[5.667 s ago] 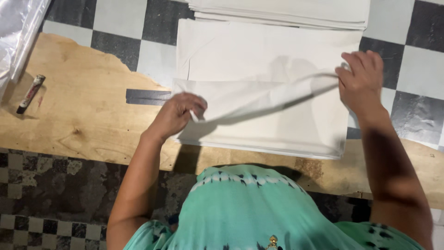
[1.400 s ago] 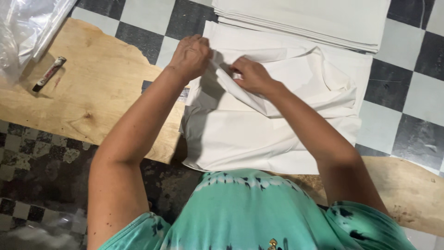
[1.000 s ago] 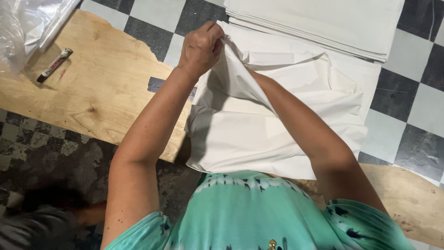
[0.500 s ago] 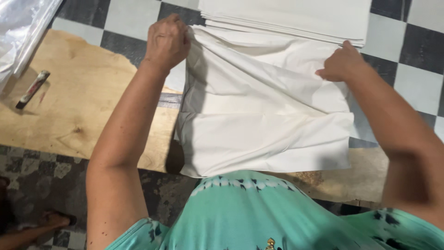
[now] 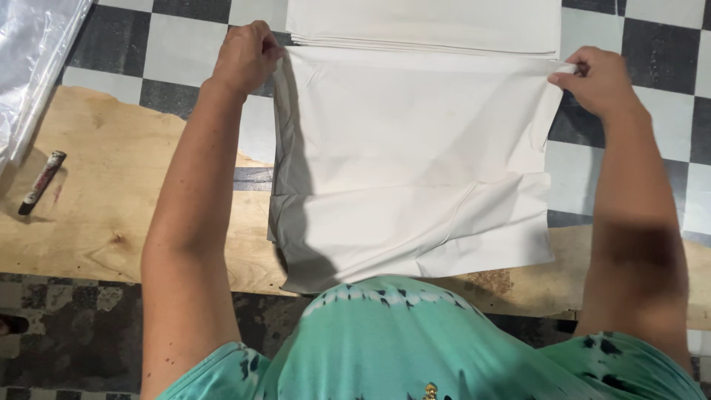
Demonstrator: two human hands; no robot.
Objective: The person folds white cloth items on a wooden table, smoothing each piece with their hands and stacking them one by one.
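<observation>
Clear plastic bag (image 5: 33, 67), far left

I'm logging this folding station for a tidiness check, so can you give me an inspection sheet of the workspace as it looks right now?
Surface: bare plywood board lying over a black-and-white checked top.
Job's things: white cloth stretched flat, held by its two far corners.
Clutter: marker on the board; clear plastic sheet at far left; stack of folded white cloth behind.
Grippers: left hand and right hand each pinch a corner.
Cables: nothing seen.
Surroundings: patterned tile floor below.
</observation>
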